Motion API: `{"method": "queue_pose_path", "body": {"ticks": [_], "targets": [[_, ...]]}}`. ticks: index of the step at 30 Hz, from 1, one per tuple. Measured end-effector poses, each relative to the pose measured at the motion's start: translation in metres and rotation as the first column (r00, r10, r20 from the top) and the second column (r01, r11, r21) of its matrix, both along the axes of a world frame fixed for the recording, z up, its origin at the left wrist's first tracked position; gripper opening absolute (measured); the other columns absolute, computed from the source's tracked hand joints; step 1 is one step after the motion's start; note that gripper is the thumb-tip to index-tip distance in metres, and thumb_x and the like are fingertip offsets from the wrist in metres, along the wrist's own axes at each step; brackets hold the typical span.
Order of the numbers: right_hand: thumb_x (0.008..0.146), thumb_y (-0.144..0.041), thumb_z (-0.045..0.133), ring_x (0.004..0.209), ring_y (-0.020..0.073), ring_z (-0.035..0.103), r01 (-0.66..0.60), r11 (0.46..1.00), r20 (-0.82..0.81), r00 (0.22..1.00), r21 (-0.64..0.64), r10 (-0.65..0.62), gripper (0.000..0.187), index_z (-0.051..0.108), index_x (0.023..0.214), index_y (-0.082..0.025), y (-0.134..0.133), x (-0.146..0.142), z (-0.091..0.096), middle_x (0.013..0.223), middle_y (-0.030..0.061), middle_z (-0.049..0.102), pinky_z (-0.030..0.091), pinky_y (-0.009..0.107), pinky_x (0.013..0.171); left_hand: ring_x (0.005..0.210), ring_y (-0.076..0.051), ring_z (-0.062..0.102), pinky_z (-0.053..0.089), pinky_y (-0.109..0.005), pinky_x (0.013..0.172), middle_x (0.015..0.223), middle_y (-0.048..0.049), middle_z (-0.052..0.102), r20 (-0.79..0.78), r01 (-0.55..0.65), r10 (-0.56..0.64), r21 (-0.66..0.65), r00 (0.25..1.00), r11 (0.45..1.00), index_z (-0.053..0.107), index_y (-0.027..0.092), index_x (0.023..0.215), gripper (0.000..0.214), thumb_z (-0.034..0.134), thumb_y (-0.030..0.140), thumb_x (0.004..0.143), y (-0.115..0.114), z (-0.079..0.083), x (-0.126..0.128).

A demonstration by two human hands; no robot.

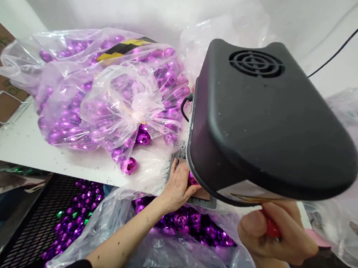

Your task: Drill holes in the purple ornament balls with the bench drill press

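A large black machine housing [264,117] with a round vent on top fills the right of the view, standing on a white table [24,143]. My left hand [178,187] reaches under its front and pinches a purple faceted ball [192,179] on a grey metal plate [205,201]. My right hand [277,236] is closed around a red handle [271,229] below the machine's front edge.
A big clear plastic bag [106,92] full of purple balls lies on the table to the left, a few loose ones at its mouth. Another open bag [188,229] of purple balls sits below the table edge. A black mesh crate [44,222] holds more. Cardboard stands at far left.
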State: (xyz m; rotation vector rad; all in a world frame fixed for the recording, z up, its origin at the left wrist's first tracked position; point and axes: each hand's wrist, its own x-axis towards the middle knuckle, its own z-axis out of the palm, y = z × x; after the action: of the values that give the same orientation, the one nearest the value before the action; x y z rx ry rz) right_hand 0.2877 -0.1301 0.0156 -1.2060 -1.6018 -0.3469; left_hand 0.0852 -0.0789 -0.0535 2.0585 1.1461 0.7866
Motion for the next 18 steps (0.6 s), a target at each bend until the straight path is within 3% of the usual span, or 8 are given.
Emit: {"method": "queue_pose_path", "body": {"ticks": [3, 6, 13, 18], "targets": [[0.085, -0.026, 0.064, 0.076, 0.0169, 0.063, 0.019, 0.990, 0.070, 0.997, 0.137, -0.029, 0.012, 0.063, 0.090, -0.015, 0.001, 0.000, -0.009, 0.084, 0.0065, 0.065, 0.047, 0.033, 0.062, 0.129, -0.030, 0.058, 0.020, -0.060, 0.126, 0.128, -0.0140, 0.065, -0.008, 0.002, -0.003, -0.008, 1.000, 1.000, 0.054, 0.023, 0.134, 0.047, 0.053, 0.052, 0.097, 0.000, 0.001, 0.000], [0.083, -0.026, 0.063, 0.075, 0.0184, 0.062, 0.047, 0.987, 0.051, 0.997, 0.154, -0.055, 0.014, 0.065, 0.095, -0.019, 0.000, 0.001, -0.016, 0.085, 0.0066, 0.065, 0.046, 0.034, 0.059, 0.129, -0.030, 0.057, 0.022, -0.060, 0.125, 0.129, -0.0146, 0.065, -0.016, -0.001, 0.001, -0.014, 1.000, 1.000, 0.054, 0.022, 0.134, 0.047, 0.052, 0.052, 0.098, -0.001, 0.002, 0.000], [0.079, -0.021, 0.062, 0.080, 0.0214, 0.064, -0.025, 0.992, -0.012, 1.000, 0.126, 0.026, 0.020, 0.064, 0.099, -0.022, 0.001, 0.000, -0.020, 0.086, 0.0068, 0.065, 0.049, 0.037, 0.061, 0.126, -0.031, 0.058, 0.023, -0.059, 0.124, 0.125, -0.0131, 0.066, -0.010, -0.006, 0.006, -0.027, 1.000, 1.000, 0.053, 0.024, 0.135, 0.047, 0.055, 0.051, 0.096, 0.000, -0.004, 0.001], [0.074, -0.012, 0.062, 0.072, 0.0170, 0.061, -0.039, 0.998, -0.023, 0.999, 0.052, 0.040, 0.010, 0.058, 0.079, -0.020, 0.012, -0.011, -0.025, 0.076, 0.0033, 0.061, 0.048, 0.031, 0.057, 0.126, -0.031, 0.057, 0.014, -0.060, 0.127, 0.126, -0.0132, 0.065, 0.014, -0.020, 0.020, 0.008, 1.000, 1.000, 0.052, 0.020, 0.135, 0.046, 0.053, 0.047, 0.098, 0.000, -0.011, 0.002]]}}
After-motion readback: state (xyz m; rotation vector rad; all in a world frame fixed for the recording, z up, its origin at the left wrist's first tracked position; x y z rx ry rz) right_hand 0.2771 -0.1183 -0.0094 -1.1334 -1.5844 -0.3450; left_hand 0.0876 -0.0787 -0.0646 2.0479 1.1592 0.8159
